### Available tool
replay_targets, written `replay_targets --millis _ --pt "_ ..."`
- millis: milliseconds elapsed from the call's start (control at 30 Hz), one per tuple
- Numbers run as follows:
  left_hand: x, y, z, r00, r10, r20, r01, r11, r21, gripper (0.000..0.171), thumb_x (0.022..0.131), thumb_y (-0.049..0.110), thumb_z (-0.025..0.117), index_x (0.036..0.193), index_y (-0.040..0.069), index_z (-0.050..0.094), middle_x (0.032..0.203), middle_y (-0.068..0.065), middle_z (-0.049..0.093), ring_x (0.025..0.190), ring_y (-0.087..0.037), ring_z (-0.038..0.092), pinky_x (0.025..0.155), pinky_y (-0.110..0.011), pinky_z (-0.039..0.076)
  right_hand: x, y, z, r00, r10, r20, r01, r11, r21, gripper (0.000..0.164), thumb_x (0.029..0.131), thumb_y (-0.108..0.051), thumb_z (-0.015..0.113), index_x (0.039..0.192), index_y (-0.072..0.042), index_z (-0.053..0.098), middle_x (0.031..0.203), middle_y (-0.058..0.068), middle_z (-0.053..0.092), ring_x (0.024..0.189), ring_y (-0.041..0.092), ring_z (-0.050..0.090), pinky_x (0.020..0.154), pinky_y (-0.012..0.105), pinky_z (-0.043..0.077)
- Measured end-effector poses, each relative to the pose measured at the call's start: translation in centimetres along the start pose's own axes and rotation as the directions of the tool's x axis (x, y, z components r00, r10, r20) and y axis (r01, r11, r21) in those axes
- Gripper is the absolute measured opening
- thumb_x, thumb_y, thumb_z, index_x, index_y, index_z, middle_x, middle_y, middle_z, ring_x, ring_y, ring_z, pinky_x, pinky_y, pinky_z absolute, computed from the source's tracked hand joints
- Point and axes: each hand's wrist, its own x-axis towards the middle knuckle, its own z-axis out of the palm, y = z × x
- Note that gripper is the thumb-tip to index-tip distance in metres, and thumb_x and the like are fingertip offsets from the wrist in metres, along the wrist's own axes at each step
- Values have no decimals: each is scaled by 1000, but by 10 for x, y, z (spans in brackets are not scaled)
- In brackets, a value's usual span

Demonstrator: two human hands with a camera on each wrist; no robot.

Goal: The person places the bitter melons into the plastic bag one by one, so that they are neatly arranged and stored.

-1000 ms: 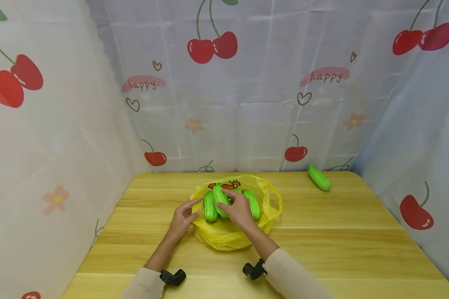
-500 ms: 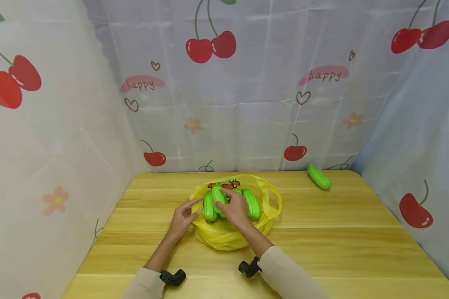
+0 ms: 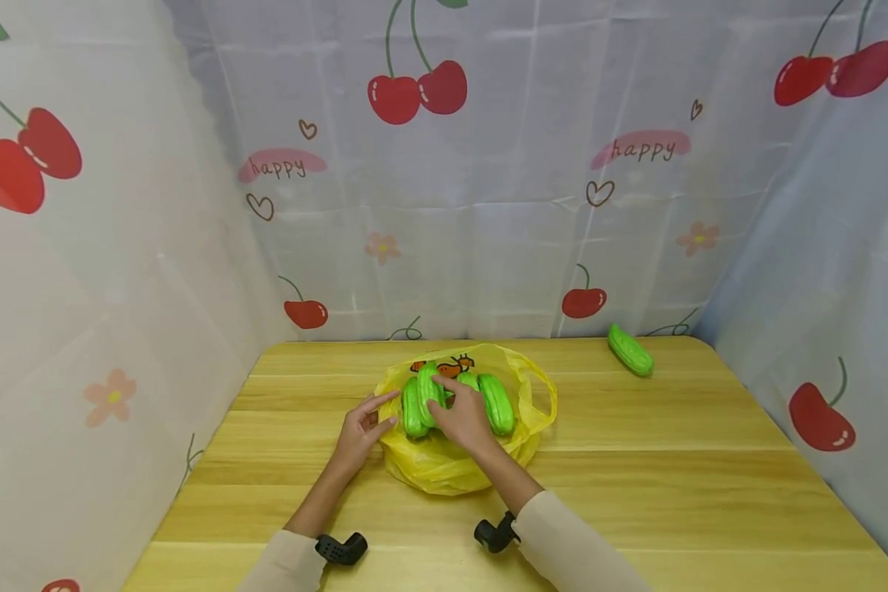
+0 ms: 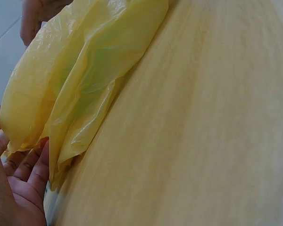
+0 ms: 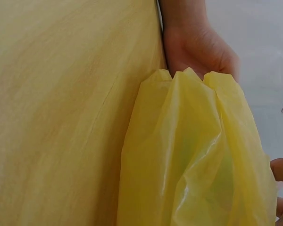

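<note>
In the head view, a yellow plastic bag (image 3: 444,473) stands wide-mouthed on the table with several shiny green cucumbers inside. My right hand (image 3: 462,415) is over the bag's mouth, its thumb and forefinger on a cucumber (image 3: 427,390) at the left. Against its left side lies another cucumber (image 3: 411,411), and one more (image 3: 497,404) is at the bag's right side. At the left rim, my left hand (image 3: 358,432) holds the bag edge between thumb and fingers. Both wrist views show mostly the bag's outside (image 4: 89,94), the cucumbers only faint green through it.
A separate cucumber (image 3: 631,351) lies at the table's back right. The bag's loop handle (image 3: 551,403) sticks out to the right. A cherry-print curtain (image 3: 488,271) encloses the wooden table (image 3: 636,493) at the back and sides.
My right hand has shifted slightly left, and the cucumber under its fingers has moved left and settled against its neighbour. My left hand keeps its place at the rim.
</note>
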Motion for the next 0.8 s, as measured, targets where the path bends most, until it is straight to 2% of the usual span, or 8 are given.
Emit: replay_targets --millis 67,167,267,433,600,633,800 --pt "0 1 0 1000 -6 0 6 1000 3 45 97 -3 64 139 -13 53 143 -30 51 71 -11 38 103 -18 40 0 -1 0 1000 -4 -5 4 1000 -10 46 94 -14 72 139 -8 63 129 16 67 84 20 64 50 28 47" --pt "0 2 0 1000 -11 -1 11 1000 4 45 97 -3 64 139 -13 53 144 -30 51 75 -12 42 102 -20 41 1 -1 0 1000 3 -1 -3 1000 -17 46 94 -14 73 138 -9 64 133 15 65 94 27 66 53 30 49" --pt "0 2 0 1000 -13 1 13 1000 -1 45 97 -3 64 139 -13 52 144 -30 50 82 -13 46 105 -21 40 0 0 0 1000 -2 -1 2 1000 -19 46 93 -14 75 137 -9 64 132 15 66 96 29 67 53 30 50" --pt "-1 0 1 1000 -11 5 11 1000 -4 45 97 -3 64 139 -13 53 143 -31 50 78 -11 42 108 -21 37 -1 2 -1 1000 -13 -1 13 1000 -17 46 92 -15 76 137 -9 65 133 15 66 97 32 68 56 30 51" --pt "-1 -2 1 1000 -5 3 5 1000 -17 45 96 -3 64 139 -14 53 143 -31 50 81 -11 44 91 -18 44 -2 4 -3 1000 -20 1 20 1000 -12 46 92 -16 76 136 -9 66 132 15 66 98 33 67 57 29 51" --pt "-1 -2 1 1000 -4 3 4 1000 -18 45 97 -3 64 139 -14 53 143 -31 50 77 -12 41 88 -18 44 -2 4 -3 1000 -26 2 26 1000 -9 46 92 -16 76 136 -8 66 131 16 66 97 34 67 56 29 51" --pt "0 -1 0 1000 1 -2 -1 1000 -10 45 96 -3 65 138 -14 53 142 -32 51 75 -11 41 96 -18 42 -4 0 -9 1000 -10 4 10 1000 -5 45 92 -16 77 135 -10 67 120 16 71 96 32 67 52 29 50"
